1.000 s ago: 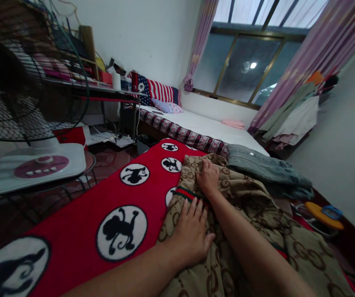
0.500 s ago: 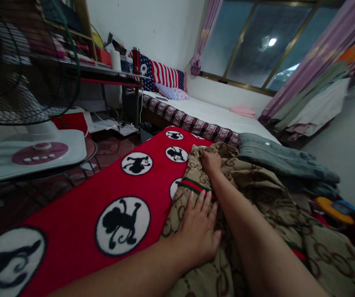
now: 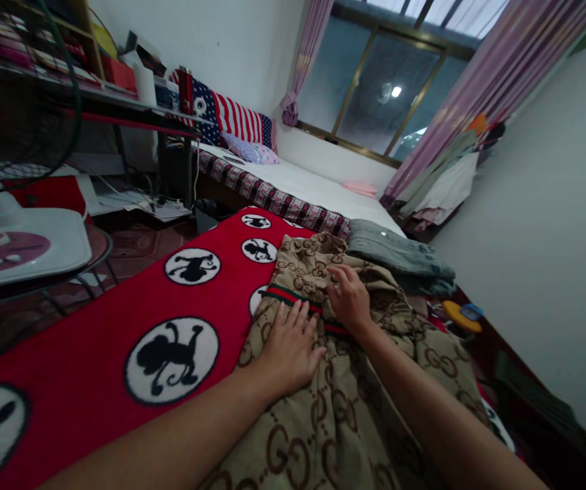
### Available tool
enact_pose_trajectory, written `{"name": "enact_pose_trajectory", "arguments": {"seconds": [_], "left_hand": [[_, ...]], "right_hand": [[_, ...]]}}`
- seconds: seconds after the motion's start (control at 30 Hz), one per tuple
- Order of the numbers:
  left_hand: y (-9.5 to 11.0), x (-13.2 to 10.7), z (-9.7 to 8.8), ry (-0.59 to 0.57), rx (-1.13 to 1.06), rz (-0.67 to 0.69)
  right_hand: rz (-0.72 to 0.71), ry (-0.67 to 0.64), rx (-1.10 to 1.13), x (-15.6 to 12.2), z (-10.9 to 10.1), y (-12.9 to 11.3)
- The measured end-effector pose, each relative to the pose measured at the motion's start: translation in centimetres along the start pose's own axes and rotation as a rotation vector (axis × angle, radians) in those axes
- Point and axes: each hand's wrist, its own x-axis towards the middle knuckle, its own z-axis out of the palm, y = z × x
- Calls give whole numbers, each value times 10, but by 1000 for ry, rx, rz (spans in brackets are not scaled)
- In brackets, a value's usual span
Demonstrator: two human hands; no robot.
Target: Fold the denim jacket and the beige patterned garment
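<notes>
A tan garment point(image 3: 341, 415) with a brown interlocking-letter print and a green-red-green stripe lies spread in front of me, wrinkled in places. My left hand point(image 3: 290, 347) rests flat on it just below the stripe, fingers stretched out. Over the garment's upper middle, beside the stripe, is my right hand point(image 3: 350, 297), its fingers loosely bent and apart with nothing in them. Whether its fingertips touch the cloth I cannot tell. Beneath the garment is a red blanket point(image 3: 103, 340) with black monkey figures in white circles.
Folded grey-blue jeans point(image 3: 399, 248) lie beyond the garment. A fan point(image 3: 11, 235) stands on a stool at the left, near a cluttered desk point(image 3: 134, 122). Behind is a white-covered bed point(image 3: 313, 177). A yellow object point(image 3: 461, 316) sits near the right wall.
My right hand has let go of the bunched cloth near the garment's top and drawn back toward the stripe. My left hand stays flat on the cloth. The view has shifted right.
</notes>
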Motion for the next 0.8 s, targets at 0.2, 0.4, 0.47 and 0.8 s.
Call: {"name": "enact_pose_trajectory", "arguments": {"seconds": [0.2, 0.4, 0.47, 0.8], "left_hand": [[-2, 0, 9, 45, 44, 13], [-2, -1, 5, 30, 57, 15], [-2, -1, 4, 37, 58, 18], [-4, 0, 9, 41, 54, 21]], "right_hand": [[763, 27, -179, -52, -36, 71], [849, -262, -87, -58, -26, 88], [817, -212, -30, -55, -29, 90], [606, -300, 76, -80, -71, 103]]}}
